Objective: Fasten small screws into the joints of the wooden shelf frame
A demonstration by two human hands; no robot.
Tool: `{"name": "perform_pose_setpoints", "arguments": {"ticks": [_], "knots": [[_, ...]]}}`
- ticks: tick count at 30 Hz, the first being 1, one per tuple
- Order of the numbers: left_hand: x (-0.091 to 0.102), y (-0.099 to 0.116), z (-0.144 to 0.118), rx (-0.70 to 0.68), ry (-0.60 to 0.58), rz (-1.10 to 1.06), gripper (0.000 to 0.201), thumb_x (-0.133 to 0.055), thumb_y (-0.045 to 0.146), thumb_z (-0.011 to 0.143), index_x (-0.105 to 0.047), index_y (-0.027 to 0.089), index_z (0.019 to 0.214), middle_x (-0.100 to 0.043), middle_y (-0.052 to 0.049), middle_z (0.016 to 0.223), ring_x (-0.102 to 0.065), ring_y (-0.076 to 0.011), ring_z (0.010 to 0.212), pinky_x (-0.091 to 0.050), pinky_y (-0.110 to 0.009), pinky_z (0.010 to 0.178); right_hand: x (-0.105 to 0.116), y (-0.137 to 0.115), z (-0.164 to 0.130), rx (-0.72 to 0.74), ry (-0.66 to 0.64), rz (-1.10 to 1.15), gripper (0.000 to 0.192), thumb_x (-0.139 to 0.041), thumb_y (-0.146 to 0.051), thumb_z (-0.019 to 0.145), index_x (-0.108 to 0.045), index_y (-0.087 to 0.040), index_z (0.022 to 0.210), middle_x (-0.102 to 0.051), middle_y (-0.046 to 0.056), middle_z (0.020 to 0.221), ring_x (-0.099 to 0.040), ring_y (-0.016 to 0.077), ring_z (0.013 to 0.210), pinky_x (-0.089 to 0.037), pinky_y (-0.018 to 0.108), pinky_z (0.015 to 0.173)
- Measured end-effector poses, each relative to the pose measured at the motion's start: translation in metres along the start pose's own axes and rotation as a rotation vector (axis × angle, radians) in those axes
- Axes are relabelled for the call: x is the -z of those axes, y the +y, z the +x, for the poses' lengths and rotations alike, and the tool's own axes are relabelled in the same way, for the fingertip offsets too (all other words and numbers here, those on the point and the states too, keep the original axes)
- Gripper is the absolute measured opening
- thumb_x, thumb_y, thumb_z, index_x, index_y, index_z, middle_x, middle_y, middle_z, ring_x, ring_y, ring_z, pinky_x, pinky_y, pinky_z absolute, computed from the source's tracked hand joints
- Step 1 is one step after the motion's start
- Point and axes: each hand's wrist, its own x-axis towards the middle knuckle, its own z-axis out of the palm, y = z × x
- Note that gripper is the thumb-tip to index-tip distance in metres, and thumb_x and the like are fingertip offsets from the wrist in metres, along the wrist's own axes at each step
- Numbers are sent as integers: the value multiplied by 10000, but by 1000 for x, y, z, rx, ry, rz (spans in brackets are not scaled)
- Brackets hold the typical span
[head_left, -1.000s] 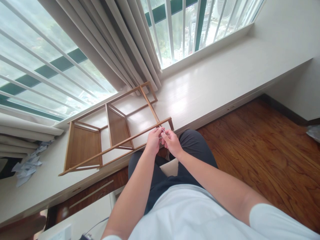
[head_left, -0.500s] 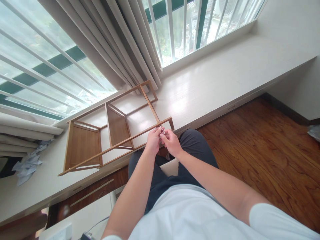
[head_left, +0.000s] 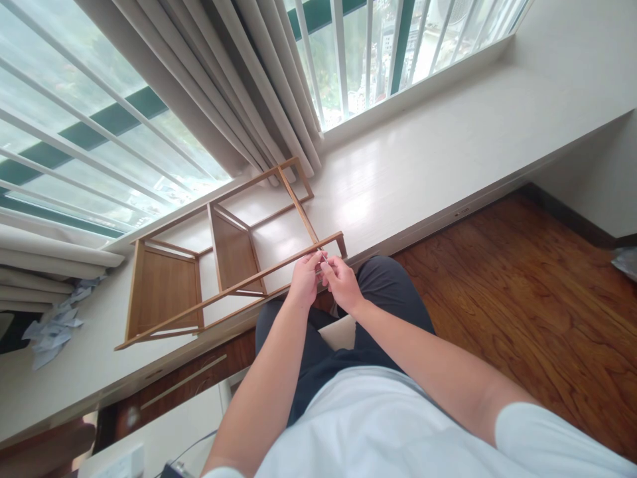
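Note:
A wooden shelf frame (head_left: pixel 219 265) lies on its side on the white window ledge (head_left: pixel 423 166). My left hand (head_left: pixel 304 282) and my right hand (head_left: pixel 342 284) meet just below the frame's near rail, close to its right end. Their fingertips pinch a small thin metal piece (head_left: pixel 323 259) between them, right against the rail. What the piece is cannot be told at this size. Both forearms reach out over my dark trousers.
Beige curtains (head_left: pixel 239 86) hang behind the frame in front of a barred window. Crumpled blue-white paper (head_left: pixel 52 328) lies on the ledge at the far left. Dark wooden floor (head_left: pixel 522 292) spreads to the right. A white box edge (head_left: pixel 149 438) sits at the lower left.
Both hands stay at the same spot by the rail, with only slight finger movement on the small piece. The view shifted a little.

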Motion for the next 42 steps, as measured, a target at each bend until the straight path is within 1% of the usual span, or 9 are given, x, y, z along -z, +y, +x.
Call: {"name": "perform_pose_setpoints", "arguments": {"ticks": [5,10,14,19,24,27,33,39,42], "knots": [[2,-2,1,5,-33,-1,361,-804,412,726,-663,138,913,-609,11,657,-477,-94,367,-356,-232,329,-3,3,2,-32,-21,189,424,-499,-623,976,-572,-225,849,-590,-39,587,-500,107,458,-404,218,476],[3,-5,2,13,-37,3,399,-791,458,740,-642,151,947,-585,34,617,-478,-105,331,-388,-235,310,-6,4,5,-163,-69,483,469,-552,-667,921,-592,-202,883,-588,-38,560,-469,97,390,-332,204,363],[2,-6,2,4,-35,14,405,-794,472,742,-634,152,932,-622,17,664,-470,-89,341,-409,-237,315,-6,5,6,-250,-82,703,440,-606,-630,886,-590,-191,864,-603,-26,555,-472,99,377,-341,207,351],[1,-5,3,6,-7,35,405,-800,484,742,-633,154,907,-599,28,626,-476,-90,345,-400,-224,321,-4,5,8,-360,-122,829,343,-603,-515,921,-614,-177,864,-610,-13,540,-466,104,381,-337,210,363],[0,-5,2,15,38,48,394,-797,475,740,-637,154,902,-584,32,618,-471,-96,334,-394,-233,307,-2,2,10,-497,-157,883,306,-487,-402,996,-612,-169,842,-605,-6,536,-447,102,378,-330,209,377],[-1,-4,1,10,55,49,391,-800,471,739,-633,155,899,-589,28,626,-470,-93,331,-392,-230,312,-2,1,9,-521,-158,874,318,-473,-396,1004,-606,-169,825,-603,-3,533,-446,104,376,-325,212,372],[2,-6,0,-2,33,75,382,-786,471,746,-640,162,916,-563,40,562,-460,-105,320,-387,-234,320,-2,-1,5,-472,-154,833,350,-552,-490,959,-630,-164,857,-609,-6,537,-459,109,380,-342,222,360],[4,-10,1,-20,41,61,388,-799,464,722,-657,149,900,-614,0,626,-502,-104,376,-351,-208,328,-1,-3,0,-382,-141,758,415,-617,-593,884,-615,-178,901,-627,-15,561,-476,110,377,-384,225,347],[4,-9,0,-12,22,61,381,-790,456,734,-665,149,922,-609,9,641,-477,-88,369,-339,-202,331,-1,-4,-2,-337,-132,680,432,-646,-611,846,-601,-191,935,-636,-26,577,-488,107,380,-389,214,340]]}}
